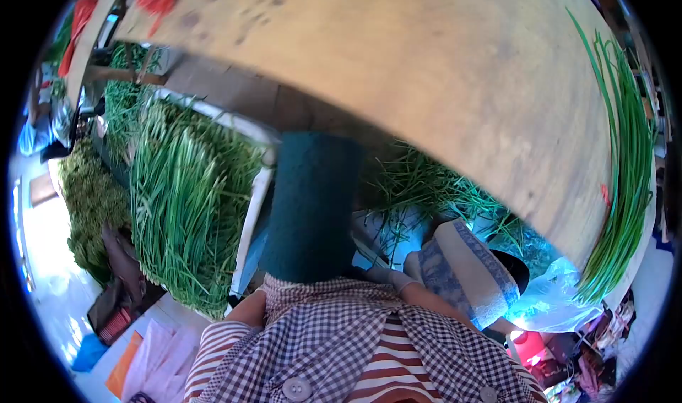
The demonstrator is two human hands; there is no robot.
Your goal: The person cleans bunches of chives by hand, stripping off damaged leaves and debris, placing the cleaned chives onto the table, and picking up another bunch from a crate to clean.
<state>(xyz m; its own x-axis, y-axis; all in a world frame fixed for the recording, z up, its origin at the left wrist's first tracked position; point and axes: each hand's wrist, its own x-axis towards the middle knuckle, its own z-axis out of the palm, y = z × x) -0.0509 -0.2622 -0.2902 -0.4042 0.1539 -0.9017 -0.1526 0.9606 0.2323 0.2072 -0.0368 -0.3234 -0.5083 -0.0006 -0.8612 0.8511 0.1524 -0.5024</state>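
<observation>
Your gloved right hand sits just beside the dark green panel at your lap; whether its fingers are apart or together, I cannot tell. Your left hand is hidden. Chives fill the white crate at your left; a chive bundle lies on the wooden tabletop, right. The towel's blue print is unreadable.

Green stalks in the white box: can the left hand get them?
Probably yes: the left forearm is near the white box and nothing covers the green stalks; the left hand is hidden.
</observation>
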